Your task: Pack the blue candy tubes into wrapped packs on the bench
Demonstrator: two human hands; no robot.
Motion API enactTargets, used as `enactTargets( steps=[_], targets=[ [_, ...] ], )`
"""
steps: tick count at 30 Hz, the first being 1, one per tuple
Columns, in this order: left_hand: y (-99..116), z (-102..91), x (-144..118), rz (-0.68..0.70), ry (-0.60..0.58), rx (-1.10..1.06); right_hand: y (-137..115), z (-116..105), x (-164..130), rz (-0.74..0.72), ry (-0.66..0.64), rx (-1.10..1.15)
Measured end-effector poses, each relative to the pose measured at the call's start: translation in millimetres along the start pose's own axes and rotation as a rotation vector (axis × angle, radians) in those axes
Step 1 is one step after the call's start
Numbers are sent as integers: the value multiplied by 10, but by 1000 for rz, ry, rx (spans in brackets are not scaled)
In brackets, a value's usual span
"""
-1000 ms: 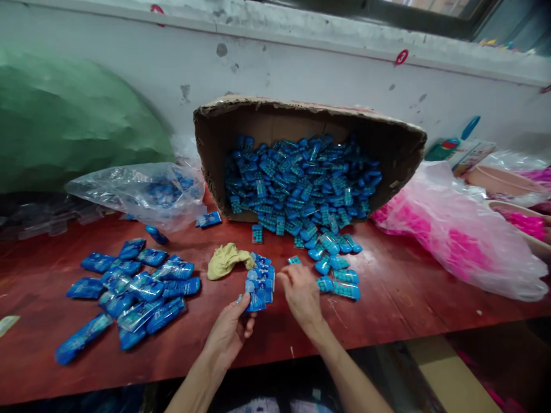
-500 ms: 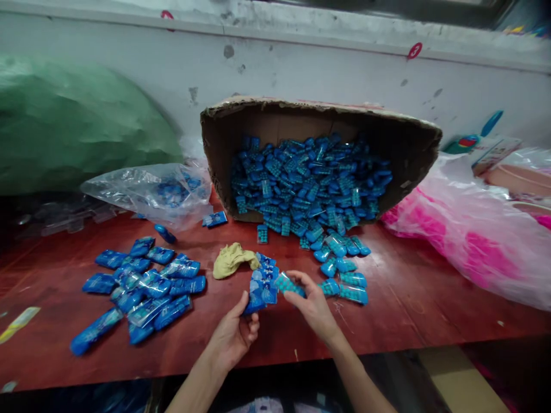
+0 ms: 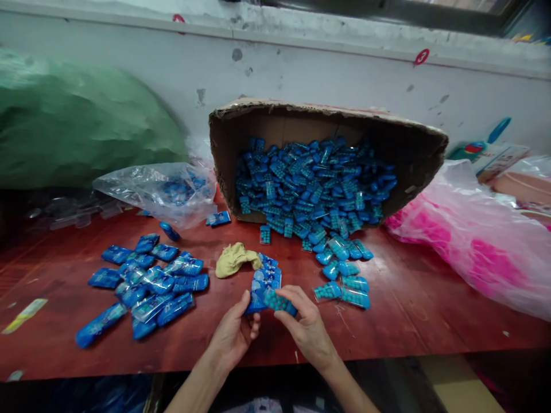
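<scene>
My left hand (image 3: 236, 326) is closed, thumb on top, on a blue printed card (image 3: 257, 302) at the near end of a row of overlapping blue cards (image 3: 267, 274). Between the thumb and fingers of my right hand (image 3: 303, 318) is a small clear pack of teal beads (image 3: 279, 302) with a blue end. The pack sits right beside the card, its edge overlapping it in view; whether they touch I cannot tell. A lump of yellowish putty-like material (image 3: 235, 260) lies against the far end of the card row.
A tipped cardboard box (image 3: 224, 172) spills many bead packs (image 3: 310, 183) onto the red table (image 3: 387, 332). Several carded packs (image 3: 150, 281) are heaped at left. Behind them lie a clear plastic bag (image 3: 133, 183) and a big green sack (image 3: 86, 120). A pink-filled bag (image 3: 473, 246) is at right.
My right hand has brought the bead pack leftward and slightly down to the card in my left hand. My left hand keeps its grip. The whole view has shifted slightly.
</scene>
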State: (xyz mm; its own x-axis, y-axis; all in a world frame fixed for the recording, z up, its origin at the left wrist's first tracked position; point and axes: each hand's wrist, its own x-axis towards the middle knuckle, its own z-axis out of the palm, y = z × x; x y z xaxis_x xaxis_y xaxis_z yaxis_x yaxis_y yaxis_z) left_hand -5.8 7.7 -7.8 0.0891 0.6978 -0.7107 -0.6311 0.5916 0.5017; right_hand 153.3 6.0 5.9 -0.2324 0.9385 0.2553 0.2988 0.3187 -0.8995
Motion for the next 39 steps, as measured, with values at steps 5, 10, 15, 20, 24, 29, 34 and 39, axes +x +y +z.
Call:
enactTargets(
  steps=[5,10,15,20,24,29,34,39],
  targets=[
    [-24,-16,7,39,2,30,62,12,-54,-133,-30,-242],
    [-33,-23,-9,178,-27,114,42,28,-47,-32,-27,-81],
    [-41,-42,-14,259,-65,181,31,25,-18,175,-3,217],
    [-71,-46,53,317,-80,308,87,94,-20,161,-19,202],
    [-58,-28,85,180,-161,185,108,195,-58,67,58,91],
    [-23,-79,78,111,-119,137,92,132,-114,312,-181,421],
    [12,-49,87,192,-56,172,147,148,-137,417,-73,473],
    [-16,42,66,159,-76,72,153,356,-206,404,133,379]
  ],
)
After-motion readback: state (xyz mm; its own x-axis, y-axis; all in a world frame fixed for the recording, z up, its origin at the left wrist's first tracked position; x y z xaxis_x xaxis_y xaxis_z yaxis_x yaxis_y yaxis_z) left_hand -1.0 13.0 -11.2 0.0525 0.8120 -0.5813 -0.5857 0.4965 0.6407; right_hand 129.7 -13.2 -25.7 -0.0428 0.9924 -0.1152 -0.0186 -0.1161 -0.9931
